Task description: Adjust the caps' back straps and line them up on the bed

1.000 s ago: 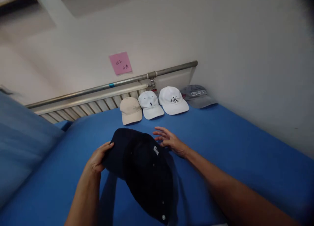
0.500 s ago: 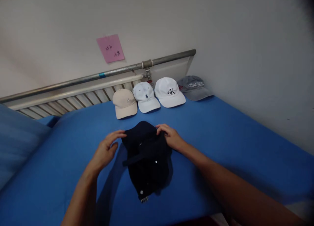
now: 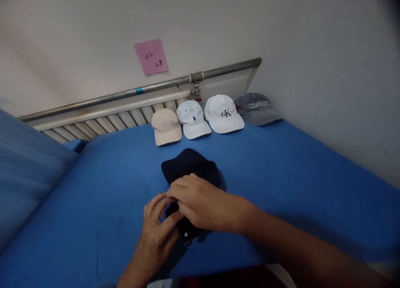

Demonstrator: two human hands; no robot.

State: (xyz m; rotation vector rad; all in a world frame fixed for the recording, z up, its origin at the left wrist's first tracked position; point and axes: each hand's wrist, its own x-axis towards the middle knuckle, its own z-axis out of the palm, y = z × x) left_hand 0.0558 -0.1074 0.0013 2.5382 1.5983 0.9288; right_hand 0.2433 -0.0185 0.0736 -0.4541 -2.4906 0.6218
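Touching dark cap (image 3: 189, 160) | left fingers (image 3: 152, 205) curved | right fingers (image 3: 180, 189) bunched | pinch: can't tell

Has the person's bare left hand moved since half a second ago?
Yes: the left hand has moved away from the fixed, rectangular pink paper sheet, lower in view and slightly rightward.

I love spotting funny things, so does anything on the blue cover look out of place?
One thing: the dark cap sits apart from the row of four caps, and its brim points away, while theirs face roughly this way. Nothing looks spilled.
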